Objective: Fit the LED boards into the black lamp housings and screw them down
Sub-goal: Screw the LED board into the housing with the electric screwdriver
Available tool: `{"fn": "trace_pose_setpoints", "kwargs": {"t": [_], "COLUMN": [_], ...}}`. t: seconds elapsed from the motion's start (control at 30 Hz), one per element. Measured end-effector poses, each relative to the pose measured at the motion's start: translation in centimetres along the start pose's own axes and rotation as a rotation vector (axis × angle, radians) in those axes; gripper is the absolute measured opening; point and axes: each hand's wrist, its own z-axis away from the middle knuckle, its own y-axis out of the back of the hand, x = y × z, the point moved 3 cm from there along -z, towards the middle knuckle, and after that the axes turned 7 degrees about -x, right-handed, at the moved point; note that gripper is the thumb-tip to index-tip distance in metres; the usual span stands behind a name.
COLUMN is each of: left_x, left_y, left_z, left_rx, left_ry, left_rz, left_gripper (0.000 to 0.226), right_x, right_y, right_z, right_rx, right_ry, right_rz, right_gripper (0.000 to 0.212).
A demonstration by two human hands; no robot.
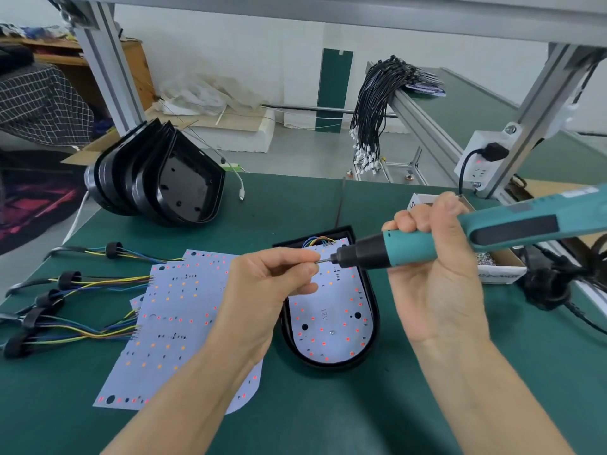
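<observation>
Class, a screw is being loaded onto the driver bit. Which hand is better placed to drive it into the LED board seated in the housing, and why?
Right. The right hand already grips the electric screwdriver, bit hovering above the LED board. The left hand only pinches at the bit tip.

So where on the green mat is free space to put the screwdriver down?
The bare green mat in front of the black lamp housing is free, and so is the strip between the stacked housings and the loose LED boards. It is crowded at left around the wire bundles.
</observation>
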Motion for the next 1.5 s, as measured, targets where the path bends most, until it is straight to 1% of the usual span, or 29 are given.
{"fn": "trace_pose_setpoints", "kwargs": {"t": [0.13,0.23,0.3,0.33,0.37,0.4,0.43,0.47,0.5,0.57,0.63,0.7,0.77,0.83,0.87,0.9,1.0,1.2,1.33,1.5], "left_x": [0.3,0.1,-0.4,-0.5,-0.6,-0.5,-0.5,-0.7,-1.2,-1.7,-2.2,-2.7,-3.4,-4.0,-4.3,-4.5,-4.9,-5.3,-5.2,-5.2], "left_y": [0.1,0.1,0.7,1.3,2.1,2.9,3.3,3.4,3.2,2.5,1.9,1.3,0.9,0.5,0.5,0.5,0.5,0.2,0.0,-0.1], "left_z": [-0.3,-0.3,-0.2,-0.2,-0.4,-0.6,-0.8,-1.0,-1.2,-1.8,-2.6,-3.2,-3.7,-4.0,-4.1,-4.2,-4.5,-4.9,-4.9,-4.9], "left_rx": [-0.068,-0.095,-0.074,-0.030,0.041,0.104,0.119,0.084,0.037,0.016,0.039,0.066,0.080,0.076,0.071,0.064,0.031,0.009,0.021,0.028], "left_ry": [-0.023,0.014,0.053,0.071,0.087,0.109,0.164,0.232,0.293,0.342,0.340,0.318,0.319,0.376,0.397,0.404,0.387,0.343,0.312,0.295], "left_rz": [-0.012,0.001,-0.036,-0.110,-0.270,-0.527,-0.811,-1.057,-1.209,-1.303,-1.336,-1.254,-0.959,-0.657,-0.567,-0.525,-0.506,-0.477,-0.519,-0.537], "left_gripper": [0.025,0.032,0.042,0.043,0.037,0.025,0.020,0.032,0.045,0.056,0.054,0.049,0.040,0.038,0.040,0.040,0.028,0.031,0.022,0.022], "right_x": [-0.1,-0.1,0.0,0.0,0.0,0.0,0.1,0.3,0.5,1.1,1.7,2.3,2.7,3.0,3.1,3.3,3.7,4.3,4.3,4.3], "right_y": [0.5,0.9,1.2,1.3,1.5,1.7,1.8,2.0,2.0,2.2,2.4,2.6,2.9,3.1,3.2,3.3,3.6,3.7,3.7,3.3], "right_z": [-0.7,-1.0,-1.2,-1.3,-1.4,-1.5,-1.7,-1.9,-2.1,-2.5,-2.9,-3.3,-3.7,-4.1,-4.4,-4.6,-5.2,-5.9,-6.2,-6.4], "right_rx": [0.053,0.080,0.078,0.074,0.071,0.068,0.065,0.060,0.057,0.052,0.046,0.038,0.026,0.017,0.015,0.015,0.019,0.008,-0.001,-0.036], "right_ry": [-0.021,-0.037,-0.042,-0.043,-0.045,-0.046,-0.047,-0.047,-0.049,-0.061,-0.081,-0.097,-0.106,-0.109,-0.113,-0.117,-0.125,-0.161,-0.159,-0.177], "right_rz": [-0.048,-0.058,-0.062,-0.062,-0.061,-0.057,-0.053,-0.049,-0.042,-0.010,0.020,0.027,0.036,0.058,0.068,0.074,0.085,0.133,0.142,0.161], "right_gripper": [0.019,0.021,0.022,0.022,0.022,0.022,0.022,0.021,0.020,0.019,0.020,0.020,0.021,0.022,0.022,0.022,0.022,0.024,0.023,0.025]}}
